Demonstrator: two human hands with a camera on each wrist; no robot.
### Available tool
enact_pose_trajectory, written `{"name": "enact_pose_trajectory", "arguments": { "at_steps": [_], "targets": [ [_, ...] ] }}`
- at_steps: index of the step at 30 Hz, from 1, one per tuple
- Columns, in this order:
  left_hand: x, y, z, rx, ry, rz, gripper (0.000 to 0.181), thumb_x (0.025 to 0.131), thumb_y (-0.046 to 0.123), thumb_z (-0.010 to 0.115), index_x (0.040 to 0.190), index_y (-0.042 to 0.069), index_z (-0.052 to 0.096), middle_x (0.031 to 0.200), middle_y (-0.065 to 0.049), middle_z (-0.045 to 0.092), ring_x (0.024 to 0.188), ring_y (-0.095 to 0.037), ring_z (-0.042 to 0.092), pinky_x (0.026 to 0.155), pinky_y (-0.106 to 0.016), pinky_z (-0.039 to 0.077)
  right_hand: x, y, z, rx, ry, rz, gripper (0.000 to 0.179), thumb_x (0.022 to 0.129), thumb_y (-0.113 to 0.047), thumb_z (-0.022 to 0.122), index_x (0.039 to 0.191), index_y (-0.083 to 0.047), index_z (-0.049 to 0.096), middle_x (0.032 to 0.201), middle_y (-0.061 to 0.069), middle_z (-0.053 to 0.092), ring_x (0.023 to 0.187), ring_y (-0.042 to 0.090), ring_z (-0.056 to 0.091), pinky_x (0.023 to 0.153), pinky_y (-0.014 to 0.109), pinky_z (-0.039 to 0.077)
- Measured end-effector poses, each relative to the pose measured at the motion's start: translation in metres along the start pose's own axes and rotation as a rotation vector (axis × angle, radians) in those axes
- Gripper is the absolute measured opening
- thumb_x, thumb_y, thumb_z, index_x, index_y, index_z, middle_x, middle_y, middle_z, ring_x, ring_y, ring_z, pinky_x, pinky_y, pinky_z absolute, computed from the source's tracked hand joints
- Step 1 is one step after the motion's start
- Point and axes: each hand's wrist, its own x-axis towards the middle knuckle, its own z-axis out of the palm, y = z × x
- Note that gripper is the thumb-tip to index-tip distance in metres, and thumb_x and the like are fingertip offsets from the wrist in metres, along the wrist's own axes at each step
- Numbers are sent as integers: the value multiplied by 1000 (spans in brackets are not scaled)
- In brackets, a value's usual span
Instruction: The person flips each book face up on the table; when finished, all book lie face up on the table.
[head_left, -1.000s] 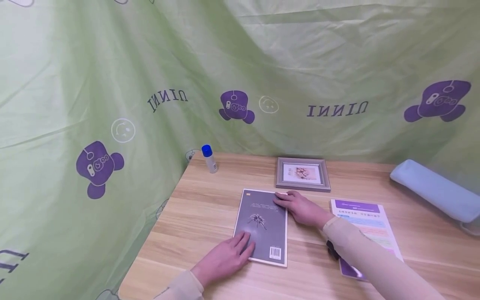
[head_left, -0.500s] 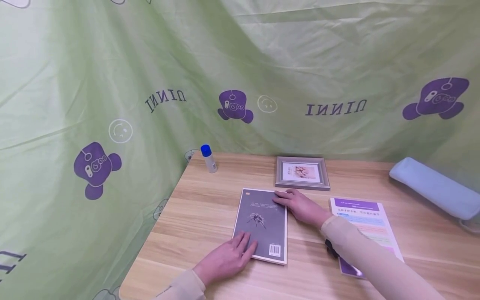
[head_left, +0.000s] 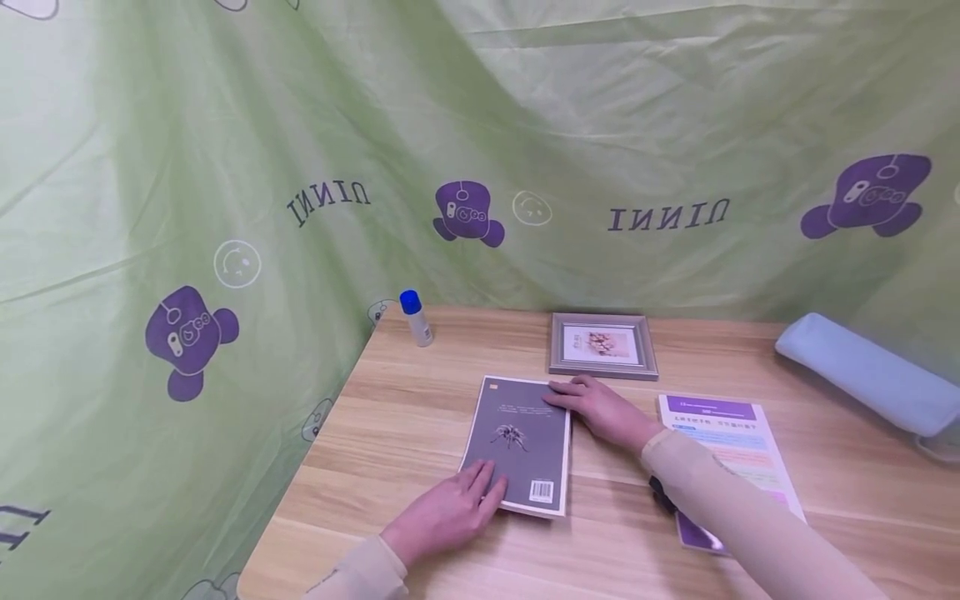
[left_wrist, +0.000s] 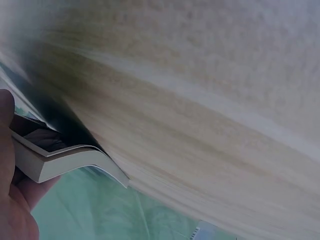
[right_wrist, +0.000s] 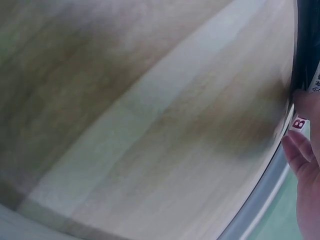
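Observation:
A dark grey book [head_left: 516, 450] with a pale border, a spider picture and a barcode lies back cover up on the wooden table. At its near left edge my left hand [head_left: 444, 513] grips it, fingers on the cover. The left wrist view has the book's page block [left_wrist: 65, 167] between thumb and fingers, its cover bent. My right hand [head_left: 604, 412] pinches the far right edge. In the right wrist view a white label with a red letter B [right_wrist: 298, 124] shows on the book between that thumb and the fingers.
Behind the book lies a grey picture frame [head_left: 602, 372]. A white and purple booklet [head_left: 738, 450] is partly under my right forearm. A blue pencil case [head_left: 862, 375] lies far right, and a blue-capped glue stick [head_left: 420, 328] stands at the back left.
The book's near edge has shifted slightly away and left and seems a little raised. Both hands keep their places on the book. The head view has shifted slightly.

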Motion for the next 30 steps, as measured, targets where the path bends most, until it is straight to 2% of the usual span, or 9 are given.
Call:
{"name": "enact_pose_trajectory", "arguments": {
  "at_steps": [7,15,19,24,27,30],
  "targets": [
    [3,0,0,1,95,-33,57,112,3,14,125,1,70,118,-23,73,106,-32,74,87,-36,61,-3,2,0,-13,53,-47,45,95,2,70,138,-9,69,142,19,62,117,39,59,99,56,51],
    [-1,-2,-3,-67,148,-100,55,113,2,18,124,0,71,118,-23,73,106,-33,74,87,-38,60,0,2,2,-33,72,-43,47,92,3,72,137,-11,70,141,17,63,114,38,61,97,55,53],
    [-4,-4,-4,-125,188,-134,52,113,4,21,124,1,71,120,-24,72,107,-34,74,87,-39,61,3,0,0,-22,77,-45,48,91,6,72,135,-10,71,140,18,64,117,41,61,100,57,51],
    [-7,-8,-7,-163,225,-162,50,114,11,24,124,1,72,120,-22,73,106,-33,74,86,-39,61,5,-2,-2,-16,38,-33,48,93,9,66,137,-9,69,141,20,62,127,46,57,108,60,45],
    [-9,-10,-10,-182,210,-176,39,110,14,38,125,1,72,121,-21,73,107,-32,74,87,-38,61,6,-4,-5,-6,24,-27,47,94,9,63,138,-7,69,142,21,61,132,46,55,111,60,42],
    [-10,-12,-10,-192,211,-185,32,100,17,59,125,1,72,121,-21,73,107,-32,74,87,-38,60,7,-6,-5,13,24,-18,45,95,9,62,137,-7,69,142,22,61,135,44,53,112,58,41]
  ]
}}
